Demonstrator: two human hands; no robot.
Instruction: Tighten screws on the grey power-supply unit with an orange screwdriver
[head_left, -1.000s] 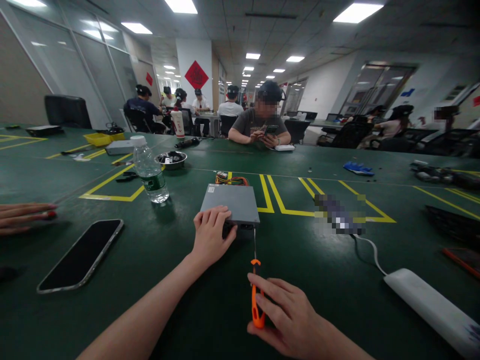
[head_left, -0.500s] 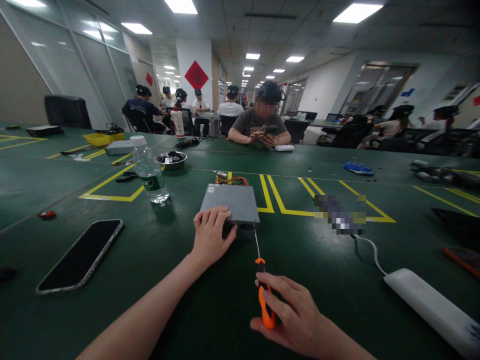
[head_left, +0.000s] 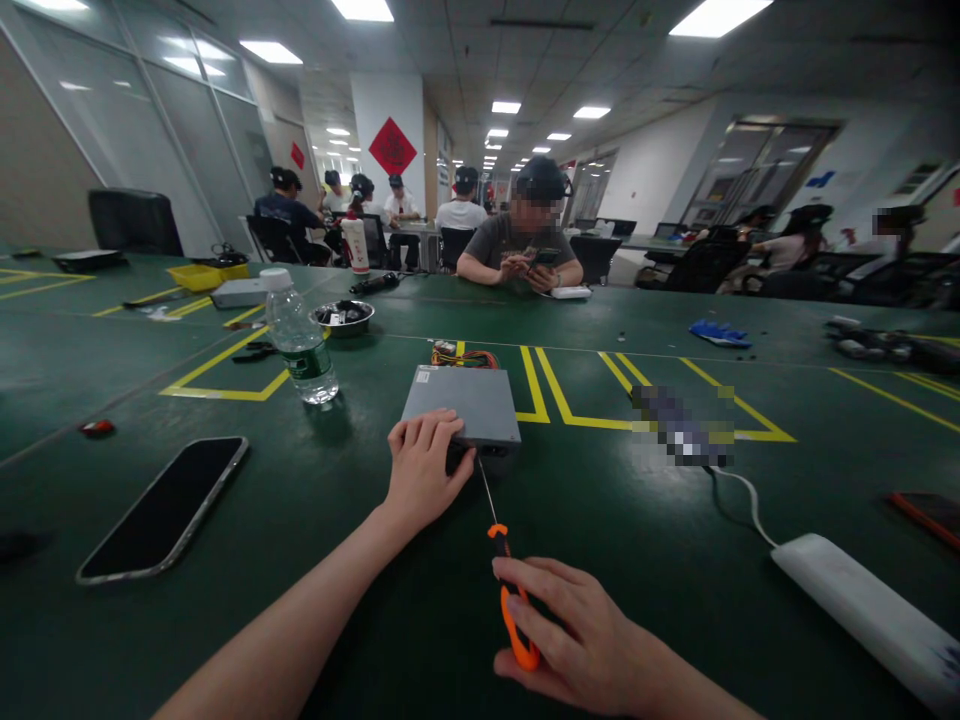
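Bowl of dark pieces, hands on grey box and screwdriver

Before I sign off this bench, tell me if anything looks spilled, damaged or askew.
Nothing stands out: the water bottle stands upright, and the grey box lies flat under the left hand, no damage visible.

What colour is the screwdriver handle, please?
The screwdriver handle is orange with black parts, seen best in the head view.

The bare left forearm tapers toward a bare, slender-fingered left hand, and the right forearm and right hand are bare as well.
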